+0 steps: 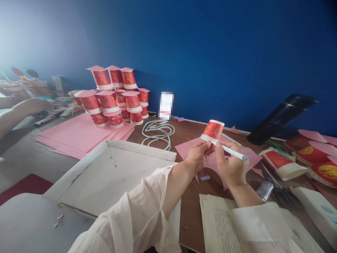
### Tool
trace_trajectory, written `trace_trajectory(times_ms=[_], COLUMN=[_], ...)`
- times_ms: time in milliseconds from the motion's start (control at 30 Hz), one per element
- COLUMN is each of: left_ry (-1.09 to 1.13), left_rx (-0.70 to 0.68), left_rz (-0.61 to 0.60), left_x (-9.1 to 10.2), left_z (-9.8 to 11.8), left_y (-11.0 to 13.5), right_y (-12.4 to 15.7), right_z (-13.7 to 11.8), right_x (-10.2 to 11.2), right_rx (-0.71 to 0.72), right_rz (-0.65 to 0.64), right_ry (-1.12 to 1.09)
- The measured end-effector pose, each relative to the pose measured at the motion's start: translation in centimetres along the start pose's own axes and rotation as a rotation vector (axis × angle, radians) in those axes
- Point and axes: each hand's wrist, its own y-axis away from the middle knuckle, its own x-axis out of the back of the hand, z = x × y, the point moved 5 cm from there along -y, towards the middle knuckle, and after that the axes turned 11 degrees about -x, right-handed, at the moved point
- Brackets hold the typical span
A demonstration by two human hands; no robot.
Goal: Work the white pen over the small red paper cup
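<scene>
A red and white paper cup (213, 129) with gold print leans over a sheet of pink paper (181, 147), its white lower edge toward me. My left hand (197, 156) is closed at that edge, fingertips and thumb on the cup. My right hand (233, 167) grips a white marker pen (234, 152), whose tip end reaches the cup's edge near the left fingertips. The exact tip is hard to make out. Below the hands lies a small greyish cap-like cylinder (204, 178).
Stacked red cups with pink paper tops (110, 102) stand left, beside pink sheets (71, 133). Nearer are a cardboard tray (102, 175), a coiled cable (158, 135) and a phone (166, 105). A black bottle (281, 119), scissors (286, 196) and flattened cups are right. Another person's hand (31, 105) works far left.
</scene>
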Motion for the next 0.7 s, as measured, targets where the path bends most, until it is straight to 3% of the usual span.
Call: trace_trajectory(times_ms=[700], left_ry=[0.000], left_rx=[-0.006], left_rz=[0.016], left_x=[0.15], left_z=[-0.10], left_y=[0.03], right_y=[0.03], right_z=[0.11], right_x=[0.07], right_rx=[0.062], right_rz=[0.029], right_ry=[0.041])
